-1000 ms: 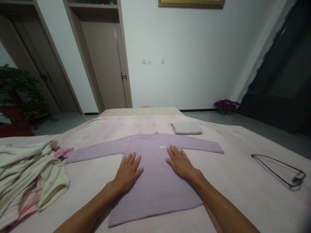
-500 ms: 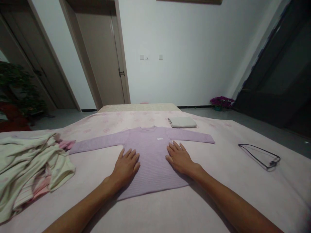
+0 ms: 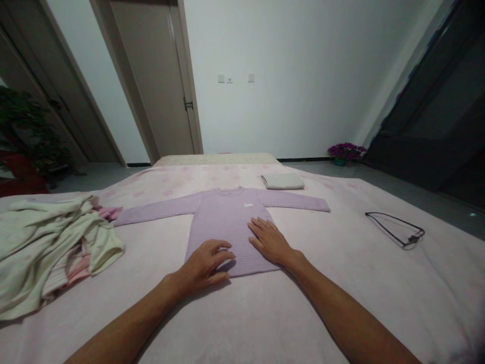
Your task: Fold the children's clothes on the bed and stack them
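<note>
A lilac ribbed long-sleeved top point(image 3: 227, 222) lies spread flat, its neckline pointing away from me and both sleeves stretched out sideways. A small white patch marks its chest. My right hand point(image 3: 270, 241) rests flat on the right side of the body, fingers extended. Over the lower left part, near the hem, my left hand point(image 3: 206, 265) is curved with its fingers apart and nothing between them. Whether its fingertips touch the fabric I cannot tell. My hand and wrist hide the hem's left corner.
A heap of cream and pink clothes point(image 3: 56, 247) lies at the left on the pink bedsheet point(image 3: 242, 323). Beyond the right sleeve sits a folded pale cloth point(image 3: 282, 181). A thin black triangular frame point(image 3: 397, 227) lies at the right. Purple flowers point(image 3: 346, 151) stand on the floor behind.
My left hand has left the top's left side and moved down toward the hem, its fingers now curved. My right hand has slid slightly inward. The view has tilted and shifted a little.
</note>
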### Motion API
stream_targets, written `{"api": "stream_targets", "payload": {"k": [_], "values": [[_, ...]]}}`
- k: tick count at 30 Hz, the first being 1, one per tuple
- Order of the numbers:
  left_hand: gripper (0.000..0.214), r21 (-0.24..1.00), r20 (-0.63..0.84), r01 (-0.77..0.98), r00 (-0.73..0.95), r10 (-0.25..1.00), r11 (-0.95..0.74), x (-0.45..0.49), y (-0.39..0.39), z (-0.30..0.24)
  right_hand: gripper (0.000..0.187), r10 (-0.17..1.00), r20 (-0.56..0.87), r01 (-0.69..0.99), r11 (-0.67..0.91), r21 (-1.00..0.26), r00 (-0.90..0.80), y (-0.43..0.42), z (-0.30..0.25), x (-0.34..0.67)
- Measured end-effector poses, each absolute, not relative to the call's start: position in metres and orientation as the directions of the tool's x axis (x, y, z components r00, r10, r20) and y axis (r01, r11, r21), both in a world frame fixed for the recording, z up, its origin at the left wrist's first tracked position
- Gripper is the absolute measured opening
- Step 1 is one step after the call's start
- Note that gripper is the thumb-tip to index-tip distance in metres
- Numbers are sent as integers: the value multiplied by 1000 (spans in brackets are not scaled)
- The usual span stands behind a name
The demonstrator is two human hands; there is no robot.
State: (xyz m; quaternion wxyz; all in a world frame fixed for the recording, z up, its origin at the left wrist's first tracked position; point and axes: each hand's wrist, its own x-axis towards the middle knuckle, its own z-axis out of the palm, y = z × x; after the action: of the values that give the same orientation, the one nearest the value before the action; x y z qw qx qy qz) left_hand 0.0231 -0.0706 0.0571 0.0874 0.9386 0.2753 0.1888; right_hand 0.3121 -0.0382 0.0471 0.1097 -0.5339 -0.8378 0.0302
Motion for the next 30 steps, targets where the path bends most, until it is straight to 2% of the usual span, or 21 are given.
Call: {"api": "stream_targets", "payload": {"k": [3, 6, 8, 11, 15, 18, 21, 25, 30], "values": [[31, 320, 294, 445, 793, 534, -836, 28, -78, 61, 49, 880, 249, 863, 458, -214, -405, -41, 48, 314], [14, 326, 298, 460, 779, 552, -826, 30, -78, 57, 34, 813, 355, 774, 564, -288, -461, -47, 53, 315], [15, 332, 311, 455, 774, 552, -826, 30, -75, 53, 24, 771, 379, 710, 628, -318, -512, -51, 57, 315], [21, 352, 315, 448, 771, 554, -822, 29, -72, 52, 20, 744, 362, 651, 668, -361, -562, -58, 62, 311], [21, 402, 285, 466, 754, 592, -788, 30, -72, 55, 17, 736, 238, 585, 657, -476, -634, -65, 66, 305], [20, 446, 276, 475, 733, 621, -759, 30, -71, 56, 22, 706, 164, 576, 670, -468, -688, -68, 68, 304], [19, 470, 287, 473, 717, 635, -746, 30, -71, 55, 15, 688, 180, 569, 696, -439, -703, -69, 68, 304], [17, 424, 312, 482, 717, 623, -767, 30, -71, 53, 16, 714, 250, 553, 676, -487, -653, -69, 65, 306], [11, 252, 390, 441, 769, 507, -862, 30, -73, 51, 26, 668, 280, 514, 724, -461, -689, -69, 66, 307]]}}
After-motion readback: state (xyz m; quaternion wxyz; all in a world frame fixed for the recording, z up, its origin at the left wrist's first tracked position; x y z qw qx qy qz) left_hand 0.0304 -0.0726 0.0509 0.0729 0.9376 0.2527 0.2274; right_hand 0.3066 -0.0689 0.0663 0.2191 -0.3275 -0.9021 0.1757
